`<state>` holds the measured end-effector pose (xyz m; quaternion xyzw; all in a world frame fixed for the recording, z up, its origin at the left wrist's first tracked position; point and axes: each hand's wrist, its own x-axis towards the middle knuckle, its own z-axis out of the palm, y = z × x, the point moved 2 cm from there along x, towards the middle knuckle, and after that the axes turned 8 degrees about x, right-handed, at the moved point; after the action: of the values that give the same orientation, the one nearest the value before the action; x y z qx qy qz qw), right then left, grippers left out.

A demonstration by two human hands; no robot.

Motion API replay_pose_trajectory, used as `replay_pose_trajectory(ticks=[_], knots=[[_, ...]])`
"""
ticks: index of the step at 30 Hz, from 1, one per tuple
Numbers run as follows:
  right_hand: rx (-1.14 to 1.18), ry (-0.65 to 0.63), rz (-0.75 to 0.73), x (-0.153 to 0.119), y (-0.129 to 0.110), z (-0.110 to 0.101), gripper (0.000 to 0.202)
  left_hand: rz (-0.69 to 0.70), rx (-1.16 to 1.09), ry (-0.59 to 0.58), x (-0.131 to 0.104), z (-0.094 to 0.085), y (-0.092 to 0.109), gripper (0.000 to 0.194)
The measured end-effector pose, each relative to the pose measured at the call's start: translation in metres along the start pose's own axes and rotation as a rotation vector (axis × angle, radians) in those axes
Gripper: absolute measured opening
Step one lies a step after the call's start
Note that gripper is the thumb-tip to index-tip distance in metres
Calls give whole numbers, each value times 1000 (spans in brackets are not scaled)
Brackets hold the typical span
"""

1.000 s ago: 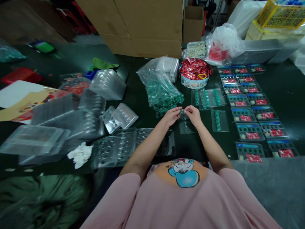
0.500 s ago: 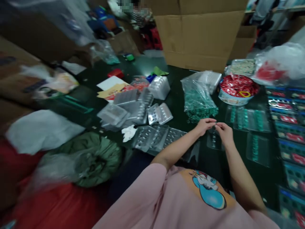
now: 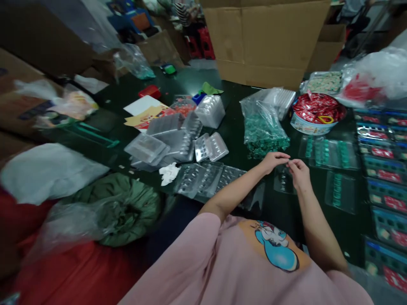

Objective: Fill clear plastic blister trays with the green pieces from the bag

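Observation:
My left hand [image 3: 272, 162] and my right hand [image 3: 299, 173] meet at the fingertips, each closed in a pinch. Whatever small piece lies between them is too tiny to make out. Just below is a clear plastic blister tray [image 3: 282, 183] lying flat on the dark table. A clear bag [image 3: 259, 108] lies beyond my hands, with small green pieces [image 3: 267, 142] spilling from its mouth. To the right of my right hand, a blister tray [image 3: 338, 190] holds a column of green pieces. More filled blister trays [image 3: 327, 153] lie behind it.
Overlapping clear trays [image 3: 206, 180] lie left of my forearm, with stacked trays [image 3: 178, 144] behind. A round tin [image 3: 313, 127] of red packets stands at the back right. Printed packs [image 3: 383, 173] line the right side. A cardboard sheet [image 3: 270, 46] rises at the far edge.
The view has shifted a little, so the scene sits slightly higher and to the left. My fingertips stay together over the same tray, with the fingers slightly rearranged.

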<state>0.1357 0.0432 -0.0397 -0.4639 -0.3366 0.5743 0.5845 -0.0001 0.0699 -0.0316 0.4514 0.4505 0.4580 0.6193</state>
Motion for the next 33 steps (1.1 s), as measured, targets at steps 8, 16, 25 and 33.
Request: replay_pose_trajectory(ticks=[8, 16, 25, 33], knots=[[-24, -12, 13, 25, -10, -7, 33, 139, 427, -54, 11, 8, 21, 34], [-197, -22, -24, 36, -3, -24, 31, 251, 718, -45, 25, 5, 13, 21], [-270, -19, -61, 28, 7, -46, 24, 288, 921, -55, 26, -1, -18, 17], [-351, -48, -66, 28, 15, -52, 23, 281, 937, -80, 32, -4, -21, 13]])
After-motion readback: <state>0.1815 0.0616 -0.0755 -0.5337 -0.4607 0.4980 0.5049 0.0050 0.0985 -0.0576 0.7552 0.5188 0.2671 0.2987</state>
